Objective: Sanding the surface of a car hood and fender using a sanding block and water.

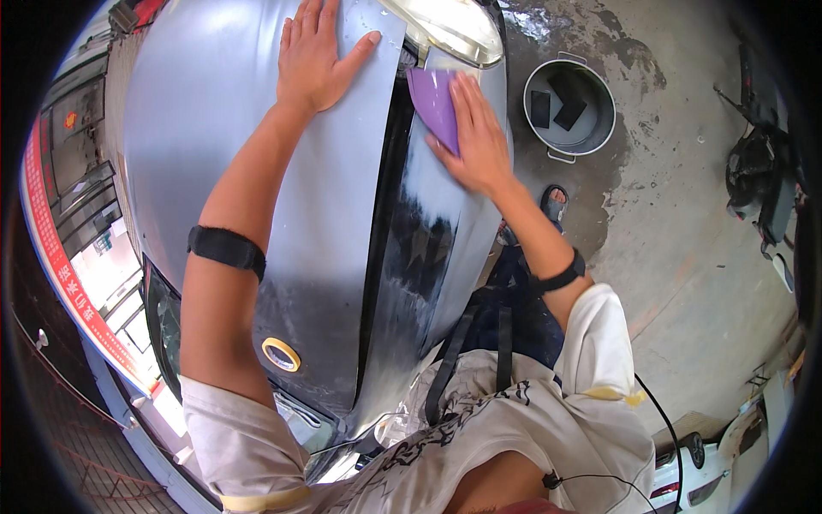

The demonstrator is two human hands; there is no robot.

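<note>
My right hand [479,141] is over the car's fender [434,201], just below the headlight [469,30]. It holds a purple sheet of sandpaper [435,107] against the panel, part of the sheet sticking out beyond the fingers. White and black worn patches mark the fender there. To the left, my left hand [312,64] lies flat on the grey hood [321,214], thumb spread and nothing in it. A dark gap runs between hood and fender. Closer to me, a yellow roll of tape [295,358] rests on the hood.
A metal pot [612,116] with two handles stands on the wet floor [629,180] to the right, holding water and dark rectangular blocks [540,110]. A black scooter-like vehicle [758,171] is at the far right. A white car [715,467] shows at the lower right.
</note>
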